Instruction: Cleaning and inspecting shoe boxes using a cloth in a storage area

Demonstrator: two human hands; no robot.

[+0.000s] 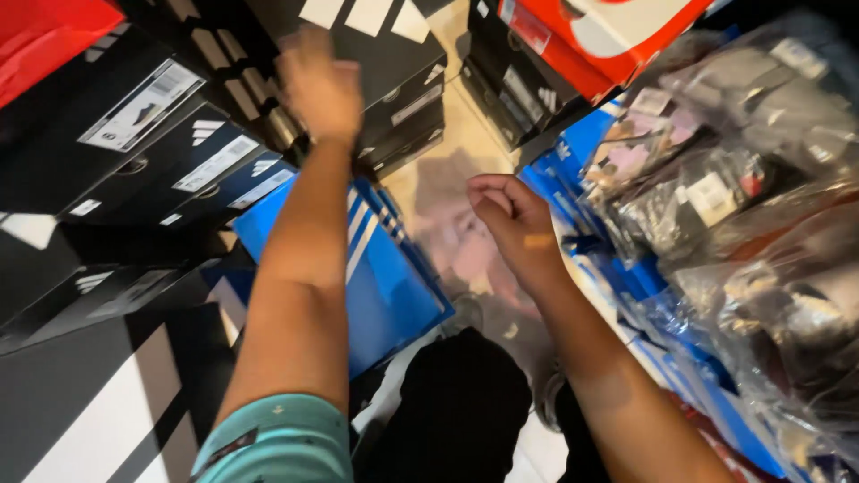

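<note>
My left hand (319,85) reaches far forward with its fingers spread against a stack of black shoe boxes (394,98); it is blurred and I cannot see anything held in it. My right hand (510,219) hovers over the tan floor with its fingers curled in, nothing visible in it. A blue shoe box with white stripes (394,286) lies tilted under my left forearm.
More black shoe boxes (134,143) are stacked at the left, a red box (45,31) at the top left, and red and black boxes (573,45) at the top right. Clear plastic bags of goods (761,224) pile up on blue boxes at the right. My dark-clothed knee (461,411) is below.
</note>
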